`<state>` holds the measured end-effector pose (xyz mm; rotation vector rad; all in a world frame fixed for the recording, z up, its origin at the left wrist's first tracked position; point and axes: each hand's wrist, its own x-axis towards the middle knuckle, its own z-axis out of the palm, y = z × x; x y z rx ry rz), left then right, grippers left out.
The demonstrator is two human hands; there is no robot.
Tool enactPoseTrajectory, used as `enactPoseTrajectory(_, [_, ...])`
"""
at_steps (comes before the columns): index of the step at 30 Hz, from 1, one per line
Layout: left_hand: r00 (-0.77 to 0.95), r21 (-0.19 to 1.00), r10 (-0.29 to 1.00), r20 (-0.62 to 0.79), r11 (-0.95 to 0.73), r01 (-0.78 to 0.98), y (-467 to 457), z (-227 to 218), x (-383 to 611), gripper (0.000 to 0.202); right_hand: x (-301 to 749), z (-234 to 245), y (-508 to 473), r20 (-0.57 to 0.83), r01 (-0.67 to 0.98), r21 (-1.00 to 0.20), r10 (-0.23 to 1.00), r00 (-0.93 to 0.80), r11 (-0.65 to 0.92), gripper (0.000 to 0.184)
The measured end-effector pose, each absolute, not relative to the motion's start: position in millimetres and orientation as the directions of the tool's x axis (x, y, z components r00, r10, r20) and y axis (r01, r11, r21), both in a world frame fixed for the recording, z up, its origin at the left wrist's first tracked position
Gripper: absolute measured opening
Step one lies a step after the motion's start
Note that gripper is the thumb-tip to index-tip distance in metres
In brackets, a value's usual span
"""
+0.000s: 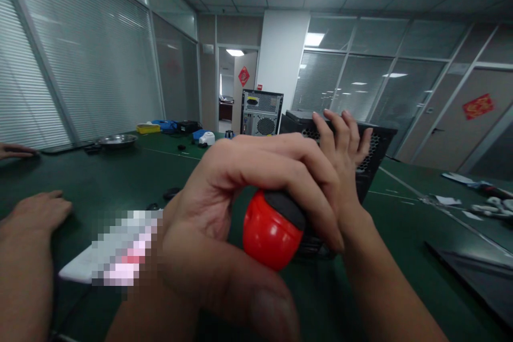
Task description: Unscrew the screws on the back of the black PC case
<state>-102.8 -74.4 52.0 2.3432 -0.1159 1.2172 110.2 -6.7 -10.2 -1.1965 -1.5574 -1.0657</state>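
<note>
At six o'clock, steady the rounded red-and-black plastic handle (272,232) pinched in left hand (216,197); at three, brace the black honeycomb-vented metal case (371,163) with spread right hand (342,163).

Metal bowl (117,141) nr far-L edge of green worktop (132,171); yellow box (148,129) + blue item (166,126) along far edge; rear PC tower (262,112) upright, same edge; white paper (457,178) far R.

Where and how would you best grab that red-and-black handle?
Probably around the rounded sides of the handle, coming from the left with fingers over the top and thumb below, much as the left hand does. Its smooth, domed end faces the camera, offering little to pinch, so wrapping the sides looks surer. Its far end is hidden.
</note>
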Motion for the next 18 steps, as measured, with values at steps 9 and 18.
enactPoseTrajectory(9, [0.188, 0.399, 0.353, 0.917, -0.774, -0.493, -74, 40, -83, 0.039, 116, -14, 1, 0.964, 0.977, 0.142, 0.2, -0.173, 0.158, 0.068])
enactPoseTrajectory(18, [0.5, 0.295, 0.04, 0.865, -0.847, -0.443, -66, 45, -85, 0.044, 108, -10, -11, 0.953, 0.986, 0.112, 0.269, -0.142, 0.125, 0.058])
